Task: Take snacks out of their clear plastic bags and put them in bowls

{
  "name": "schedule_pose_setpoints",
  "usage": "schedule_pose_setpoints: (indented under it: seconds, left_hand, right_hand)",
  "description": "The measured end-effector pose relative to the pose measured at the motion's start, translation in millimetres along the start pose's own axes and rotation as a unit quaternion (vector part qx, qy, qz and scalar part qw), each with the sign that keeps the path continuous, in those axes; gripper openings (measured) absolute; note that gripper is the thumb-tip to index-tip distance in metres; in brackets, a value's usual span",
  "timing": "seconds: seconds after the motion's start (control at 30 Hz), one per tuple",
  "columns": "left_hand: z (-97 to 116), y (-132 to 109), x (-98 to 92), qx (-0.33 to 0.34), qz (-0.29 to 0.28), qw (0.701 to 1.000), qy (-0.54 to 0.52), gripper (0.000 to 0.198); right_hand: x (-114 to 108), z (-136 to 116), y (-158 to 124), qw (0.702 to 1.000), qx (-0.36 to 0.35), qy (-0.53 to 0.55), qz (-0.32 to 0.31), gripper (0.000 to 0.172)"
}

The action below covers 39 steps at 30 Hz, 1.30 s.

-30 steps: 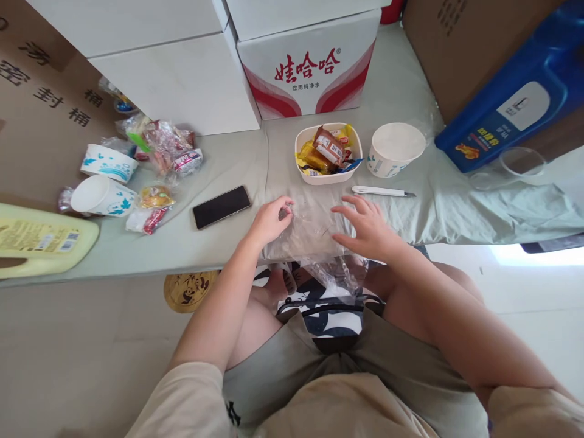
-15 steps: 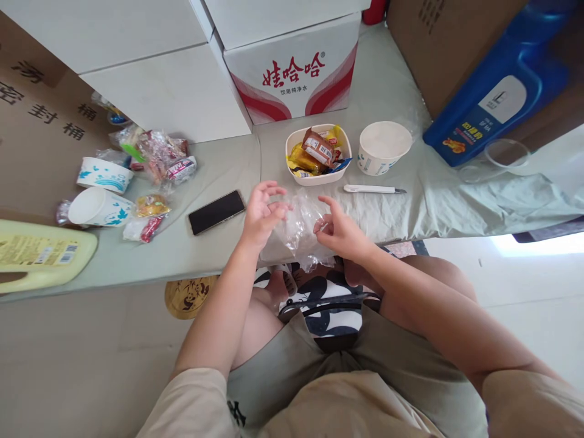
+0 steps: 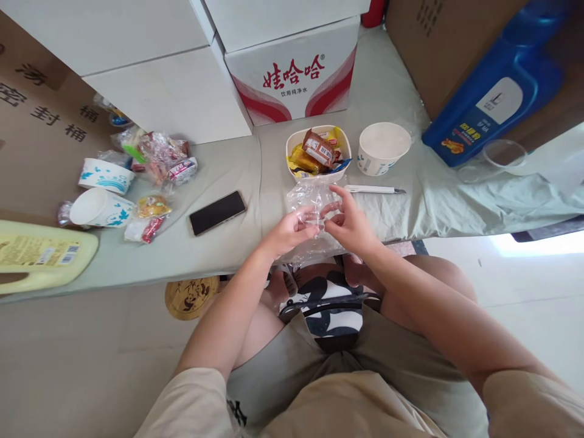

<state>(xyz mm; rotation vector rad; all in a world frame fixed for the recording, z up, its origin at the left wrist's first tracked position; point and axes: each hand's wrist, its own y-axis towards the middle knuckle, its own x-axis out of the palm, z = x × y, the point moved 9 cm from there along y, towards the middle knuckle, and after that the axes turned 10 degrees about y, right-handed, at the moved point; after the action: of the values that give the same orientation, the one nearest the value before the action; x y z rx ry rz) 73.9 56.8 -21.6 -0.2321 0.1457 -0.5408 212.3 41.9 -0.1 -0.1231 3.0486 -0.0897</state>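
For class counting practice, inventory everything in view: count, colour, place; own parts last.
Plastic film: one, transparent, front centre
Oblong tub: one, cream, centre
Snack packets: several, multicoloured, in tub and left
Paper cups: three, white and blue, two left, one right
Utility knife: one, white, centre right
Smartphone: one, black, centre left
Plastic cup: one, transparent, right
Bottle: one, blue, right
Jug: one, yellow, left
Printed carton: one, white-red, behind tub
Plain boxes: several, white, top left
Cardboard boxes: at least two, brown, both sides
Panda disc: one, tan, lower left
Tablecloth: one, green, middle
Unclear objects: two; red, top; black and white, bottom
Left hand, right hand: one each, at film
Legs: two, bottom
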Motion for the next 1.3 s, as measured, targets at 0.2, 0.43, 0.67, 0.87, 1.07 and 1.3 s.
schedule_pose_setpoints:
  seconds: [0.2, 0.43, 0.67, 0.87, 1.07, 1.3]
  left_hand:
    - [-3.3, -1.5, -30.1, -0.044, 0.136, 0.99, 0.009, 0.02]
    - [8.5, -9.6, -55.8, -0.001, 0.218, 0.976, 0.021, 0.023]
    - [12.4, -3.7, -42.9, 0.018, 0.131, 0.991, 0.013, 0.059]
    - [-3.5, -3.8, -20.8, -0.067, 0.024, 0.996, 0.048, 0.051]
    - [1.1, -9.5, -29.1, -0.093, 0.065, 0.994, 0.008, 0.046]
    - [4.1, -10.9, -51.7, -0.048, 0.142, 0.986, -0.068, 0.023]
  right_hand:
    - [9.9, -7.9, -9.7, 0.999, -0.018, -0.005, -0.048, 0.08]
    - [4.5, 24.4, -2.9, 0.961, 0.152, 0.228, 0.033, 0.076]
    - [37.3, 22.5, -10.4, 0.934, 0.204, 0.269, -0.114, 0.01]
    - [23.0, 16.6, -6.4, 0.967, 0.17, 0.166, -0.093, 0.035]
    - [16.7, 0.9, -4.9, 0.975, 0.101, 0.174, -0.091, 0.043]
    - [16.0, -6.6, -4.9, 0.955, 0.031, 0.276, -0.107, 0.02]
